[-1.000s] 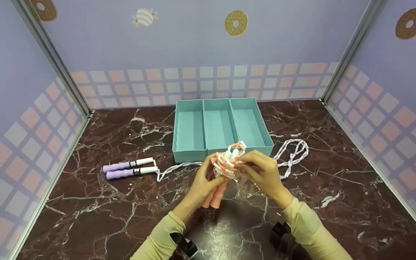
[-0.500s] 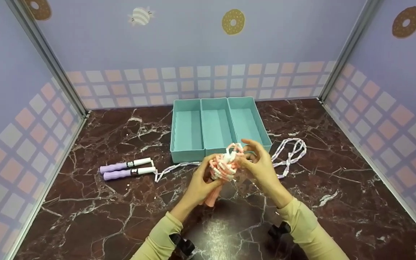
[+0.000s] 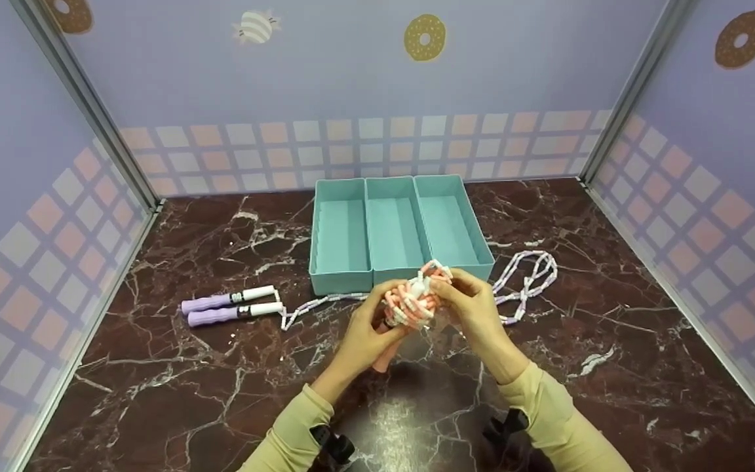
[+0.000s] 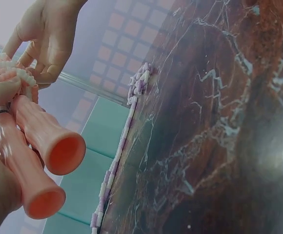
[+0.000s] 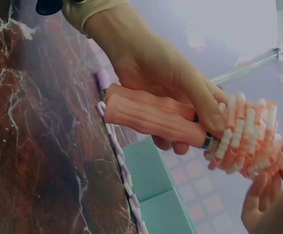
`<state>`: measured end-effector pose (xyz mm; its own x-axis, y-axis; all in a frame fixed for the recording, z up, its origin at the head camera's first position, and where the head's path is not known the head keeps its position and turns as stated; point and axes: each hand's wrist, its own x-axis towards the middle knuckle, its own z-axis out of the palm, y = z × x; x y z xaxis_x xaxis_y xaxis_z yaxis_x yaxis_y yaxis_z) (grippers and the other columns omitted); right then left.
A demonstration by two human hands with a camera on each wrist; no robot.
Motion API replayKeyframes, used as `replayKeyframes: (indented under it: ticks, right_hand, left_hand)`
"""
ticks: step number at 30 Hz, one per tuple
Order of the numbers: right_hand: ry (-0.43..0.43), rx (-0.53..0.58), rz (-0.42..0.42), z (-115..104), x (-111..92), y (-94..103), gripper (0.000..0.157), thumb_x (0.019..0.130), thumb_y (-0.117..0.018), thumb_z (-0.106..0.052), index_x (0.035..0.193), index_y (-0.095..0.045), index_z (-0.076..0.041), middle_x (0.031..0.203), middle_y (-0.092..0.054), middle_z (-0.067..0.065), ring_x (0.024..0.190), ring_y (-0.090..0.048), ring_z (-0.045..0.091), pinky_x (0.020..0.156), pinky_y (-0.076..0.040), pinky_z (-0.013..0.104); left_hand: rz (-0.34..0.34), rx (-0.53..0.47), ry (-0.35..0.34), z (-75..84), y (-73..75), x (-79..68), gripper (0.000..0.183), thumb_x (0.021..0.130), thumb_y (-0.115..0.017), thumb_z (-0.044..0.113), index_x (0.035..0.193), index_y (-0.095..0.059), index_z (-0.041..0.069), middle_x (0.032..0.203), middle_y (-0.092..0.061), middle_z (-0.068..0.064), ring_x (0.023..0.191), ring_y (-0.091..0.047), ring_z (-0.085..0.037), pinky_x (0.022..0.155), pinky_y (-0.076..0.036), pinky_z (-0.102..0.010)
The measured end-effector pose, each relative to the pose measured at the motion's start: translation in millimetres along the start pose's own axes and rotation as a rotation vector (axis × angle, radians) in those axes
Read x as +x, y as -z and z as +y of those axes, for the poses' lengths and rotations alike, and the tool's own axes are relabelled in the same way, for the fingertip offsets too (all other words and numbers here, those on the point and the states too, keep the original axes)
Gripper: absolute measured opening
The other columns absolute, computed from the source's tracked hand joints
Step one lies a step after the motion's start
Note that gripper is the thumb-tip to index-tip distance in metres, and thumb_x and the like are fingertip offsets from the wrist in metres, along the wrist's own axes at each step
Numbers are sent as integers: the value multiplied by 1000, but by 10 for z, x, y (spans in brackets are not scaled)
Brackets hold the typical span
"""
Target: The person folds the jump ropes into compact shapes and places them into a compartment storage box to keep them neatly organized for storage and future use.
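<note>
A coral-pink jump rope with a pink-and-white beaded cord [image 3: 410, 308] is held up above the table in both hands. My left hand [image 3: 359, 337] grips it where the cord is wound round the two handles. In the left wrist view the flared ends of the handles [image 4: 49, 136] stick out below that hand, side by side. My right hand [image 3: 479, 318] pinches the beaded cord at the top of the bundle, where a short loop stands up. In the right wrist view several turns of the cord [image 5: 244, 131] wrap the white upper part of the handles.
A teal box [image 3: 341, 283] with three compartments stands behind the hands. A purple-and-white jump rope lies on the marbled table [image 3: 220, 406], its handles [image 3: 220, 317] at left and its looped cord [image 3: 527, 282] at right. Patterned panels enclose the back and sides.
My right hand lifted its fingers away from the top of the bundle, then came back in on the cord. The bundle tilted slightly; my left hand kept its grip.
</note>
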<state>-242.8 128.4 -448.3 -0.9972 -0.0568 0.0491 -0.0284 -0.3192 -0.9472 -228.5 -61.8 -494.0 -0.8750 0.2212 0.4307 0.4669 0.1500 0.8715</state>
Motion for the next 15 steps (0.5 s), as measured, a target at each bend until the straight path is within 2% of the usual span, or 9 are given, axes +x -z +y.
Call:
replayKeyframes:
  ticks: [4,7,12,15]
  right_hand:
    - [33,-18,67,15,-24,-40,14,89,-67,-3,99,-74,-10,92,-73,-1,70,-61,6,62,-52,20]
    - [22,51,73,5,-46,-64,17,91,-63,-1,102,-73,-10,94,-72,-1,74,-63,6,66,-53,19]
    - [-5,276,-11,-39,-69,-83,23,96,-53,3,100,-71,-11,102,-69,-1,88,-62,8,77,-52,19]
    - [-32,347,-65,-61,-77,-73,21,98,-52,-1,97,-69,-13,99,-67,-3,85,-59,6,77,-49,18]
  left_hand:
    - [18,4,10,3,-17,-4,64,81,-80,17,137,-51,23,136,-60,-5,119,-60,-21,94,-55,-41]
    - [23,-9,19,13,-27,2,65,80,-80,13,137,-50,23,136,-60,-6,115,-60,-21,91,-56,-39]
    - [17,-44,6,53,-28,21,65,81,-77,7,138,-49,20,135,-59,-9,110,-61,-20,89,-56,-32]
    - [18,-74,-1,75,-23,32,65,81,-77,5,138,-49,18,135,-58,-10,109,-62,-19,89,-56,-29]
